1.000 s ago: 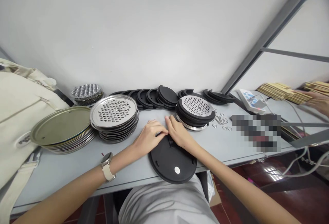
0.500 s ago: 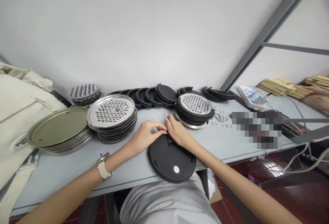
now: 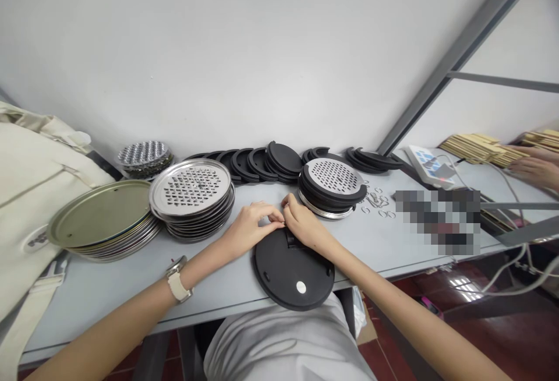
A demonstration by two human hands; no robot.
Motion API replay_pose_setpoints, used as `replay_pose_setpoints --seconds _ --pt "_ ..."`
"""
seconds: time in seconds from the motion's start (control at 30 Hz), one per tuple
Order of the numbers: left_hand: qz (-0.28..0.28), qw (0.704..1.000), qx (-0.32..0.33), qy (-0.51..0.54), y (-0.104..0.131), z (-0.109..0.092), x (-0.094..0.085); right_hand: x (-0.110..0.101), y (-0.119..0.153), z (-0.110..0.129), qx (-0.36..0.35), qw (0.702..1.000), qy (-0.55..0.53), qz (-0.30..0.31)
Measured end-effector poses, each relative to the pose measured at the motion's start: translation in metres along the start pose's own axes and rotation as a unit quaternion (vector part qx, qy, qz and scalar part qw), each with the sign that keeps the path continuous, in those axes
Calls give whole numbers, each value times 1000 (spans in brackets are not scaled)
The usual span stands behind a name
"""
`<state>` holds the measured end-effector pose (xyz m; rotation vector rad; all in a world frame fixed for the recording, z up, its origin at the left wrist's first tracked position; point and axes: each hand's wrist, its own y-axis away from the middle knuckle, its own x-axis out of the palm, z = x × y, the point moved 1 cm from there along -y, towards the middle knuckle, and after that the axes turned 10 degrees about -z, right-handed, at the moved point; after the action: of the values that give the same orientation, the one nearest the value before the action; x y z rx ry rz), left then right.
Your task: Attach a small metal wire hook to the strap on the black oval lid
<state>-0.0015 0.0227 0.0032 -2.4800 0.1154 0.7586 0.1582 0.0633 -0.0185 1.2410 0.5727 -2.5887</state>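
A black round plate (image 3: 293, 276) with a white round sticker, small slots and a rectangular recess near its far edge lies in front of me, its near edge overhanging the table. At that far edge my left hand (image 3: 253, 226) pinches a thin, shiny metal piece between thumb and forefinger; the fingers hide most of it. My right hand (image 3: 304, 222) lies over the recess and grips the plate's far edge, its fingertips bunched against the left ones. Just beyond it stands a stack of black holders (image 3: 334, 196) topped by a perforated grater disc (image 3: 335, 175).
To the left are stacked metal grater discs (image 3: 192, 187), olive-green round trays (image 3: 102, 212) and a cream bag (image 3: 30, 165). Black holders (image 3: 244, 164) line the wall. Metal rings (image 3: 376, 199) lie scattered at right. Another person's hand (image 3: 535, 168) touches wooden pieces (image 3: 476, 148) beyond a metal frame.
My hands stay at the plate's far edge with almost the same grip. The other person's hand at far right has come further into view over the wooden pieces.
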Motion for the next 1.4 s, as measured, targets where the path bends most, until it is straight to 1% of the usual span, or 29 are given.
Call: replay_pose_setpoints --seconds 0.07,0.17,0.33,0.4,0.47,0.57,0.67,0.73,0.8,1.1,1.23,1.4 --pt "1 1000 -18 15 -1 1 0 -1 0 0 -5 1000 3 9" --pt "14 999 -27 37 -1 3 -1 -1 0 -1 -11 1000 6 16" --pt "43 996 -55 53 -2 4 -1 0 1 -2 -24 1000 11 7" --pt "44 996 -57 46 -2 2 -2 -1 2 -2 -34 999 1 5" --pt "40 998 -39 28 -2 -1 -2 -3 3 -1 -45 999 -12 5" --pt "34 999 13 -12 -1 -4 -2 -6 3 3 -59 998 -19 3" --pt "29 997 59 -37 -1 -4 -2 -6 3 4 -33 999 -16 -11" --pt "27 997 67 -35 -1 -3 -2 -4 2 3 -4 1000 -21 -17" --pt "26 997 61 -28 -1 -3 -2 -2 2 2 8 1000 -23 -17" --pt "27 1000 8 -5 -1 -3 -1 -4 1 2 -4 1000 -21 -4" --pt "36 999 -16 10 -1 -2 -1 -2 1 1 -11 1000 -13 -1" --pt "51 995 -75 51 -2 1 1 -1 0 0 0 1000 -10 -4"
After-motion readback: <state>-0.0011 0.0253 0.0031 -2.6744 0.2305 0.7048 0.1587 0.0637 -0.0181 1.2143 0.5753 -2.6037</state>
